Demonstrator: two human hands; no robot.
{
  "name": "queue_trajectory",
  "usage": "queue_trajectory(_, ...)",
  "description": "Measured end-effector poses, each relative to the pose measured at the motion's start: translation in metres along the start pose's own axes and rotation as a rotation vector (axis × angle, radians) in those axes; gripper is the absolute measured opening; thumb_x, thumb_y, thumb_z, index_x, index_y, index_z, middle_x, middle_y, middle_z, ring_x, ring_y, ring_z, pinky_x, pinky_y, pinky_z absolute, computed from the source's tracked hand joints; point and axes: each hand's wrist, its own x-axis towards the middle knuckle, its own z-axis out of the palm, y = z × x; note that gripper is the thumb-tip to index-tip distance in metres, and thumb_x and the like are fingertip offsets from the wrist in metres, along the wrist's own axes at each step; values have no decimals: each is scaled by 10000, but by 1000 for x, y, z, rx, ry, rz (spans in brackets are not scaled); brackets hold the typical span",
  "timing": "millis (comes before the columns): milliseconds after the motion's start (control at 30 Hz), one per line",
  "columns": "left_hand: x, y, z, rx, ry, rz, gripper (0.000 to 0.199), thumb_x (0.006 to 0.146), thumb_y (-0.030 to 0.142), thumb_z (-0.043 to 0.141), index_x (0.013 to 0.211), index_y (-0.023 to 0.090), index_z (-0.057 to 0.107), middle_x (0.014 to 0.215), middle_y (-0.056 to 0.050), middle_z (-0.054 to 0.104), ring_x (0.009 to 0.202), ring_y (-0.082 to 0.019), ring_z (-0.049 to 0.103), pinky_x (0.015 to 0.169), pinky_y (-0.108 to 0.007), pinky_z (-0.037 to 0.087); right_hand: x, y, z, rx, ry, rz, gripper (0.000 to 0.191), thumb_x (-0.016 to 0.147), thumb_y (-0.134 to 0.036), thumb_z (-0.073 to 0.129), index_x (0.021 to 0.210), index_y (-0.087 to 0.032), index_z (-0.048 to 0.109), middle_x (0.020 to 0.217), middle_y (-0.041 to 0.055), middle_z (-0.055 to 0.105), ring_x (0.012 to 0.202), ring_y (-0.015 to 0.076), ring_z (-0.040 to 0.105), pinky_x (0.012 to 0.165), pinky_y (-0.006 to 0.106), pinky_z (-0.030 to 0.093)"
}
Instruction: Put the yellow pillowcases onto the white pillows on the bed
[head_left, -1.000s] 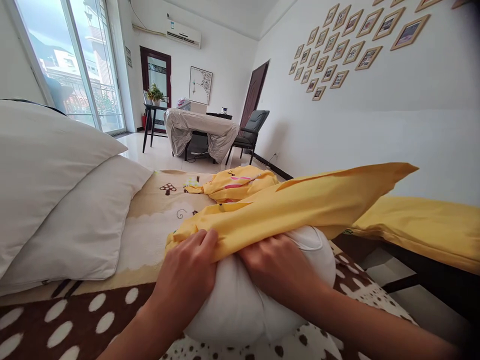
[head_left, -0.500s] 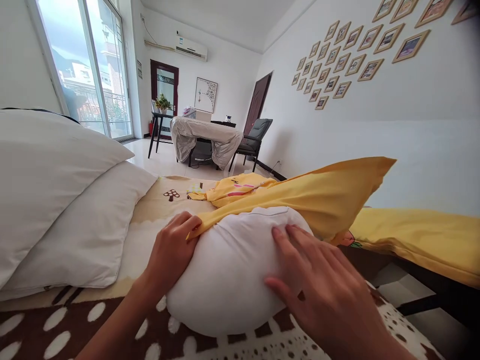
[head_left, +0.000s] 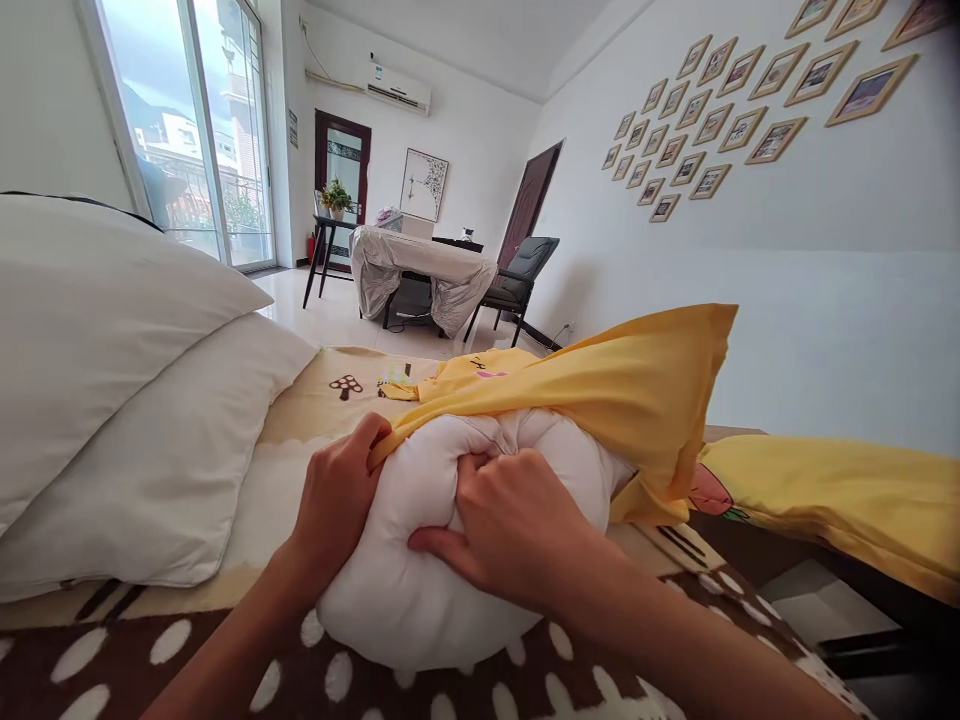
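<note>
A white pillow (head_left: 420, 610) lies bunched in front of me, its far end against the opening of a yellow pillowcase (head_left: 622, 370). My left hand (head_left: 341, 490) is closed on the pillowcase's edge at the pillow's left side. The fingers of my right hand (head_left: 517, 530) press deep into the middle of the white pillow and curl into its fabric, with the thumb lower on the pillow. One side of the pillowcase stands up and flares to the right. Its far part lies crumpled on the bedding.
Two white pillows (head_left: 142, 470) are stacked at the left on a brown and cream blanket (head_left: 135, 660). A yellow pillow (head_left: 840, 490) lies at the right. Beyond are a covered table (head_left: 420, 250), a dark chair (head_left: 517, 280) and a plant (head_left: 336, 197).
My right hand has moved left and inward, from lying spread on the pillow to gripping into its middle. The pillow has creased inward, and the pillowcase's raised corner has shifted left.
</note>
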Motion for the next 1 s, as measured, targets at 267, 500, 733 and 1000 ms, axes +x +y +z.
queue_trajectory(267, -12, 3, 0, 180, 310, 446, 94, 822, 93, 507, 792, 183, 503, 622, 9, 569, 587, -148, 535, 568, -249, 372, 22, 12, 29, 10, -26, 67, 544, 861, -547, 389, 886, -78, 663, 815, 187, 658, 740, 279, 613, 643, 373, 433)
queue_trajectory(500, -19, 17, 5, 272, 317, 597, 105, 816, 54, 515, 839, 156, 520, 618, -10, 553, 597, -175, 504, 573, -287, 383, 28, 21, 69, 105, 285, 164, 622, 814, -364, 484, 1323, -12, 428, 1293, 249, 480, 1223, 360, 399, 1011, 500, 324)
queue_trajectory(733, -23, 15, -1, 285, 287, 579, 97, 834, 73, 498, 877, 158, 514, 659, -15, 570, 635, -188, 520, 597, -300, 413, 16, 18, 97, 180, 618, 224, 586, 816, -315, 490, 1309, -6, 420, 1320, 243, 464, 1278, 339, 354, 1030, 520, 342)
queue_trajectory(1000, -19, 10, -8, -8, 204, 224, 245, 720, 19, 472, 894, 183, 529, 840, -33, 620, 809, -199, 572, 719, -311, 467, -31, -23, 54, 143, 840, -107, 390, 817, -100, 475, 1200, -61, 539, 1229, 149, 591, 1251, 252, 437, 1015, 400, 370)
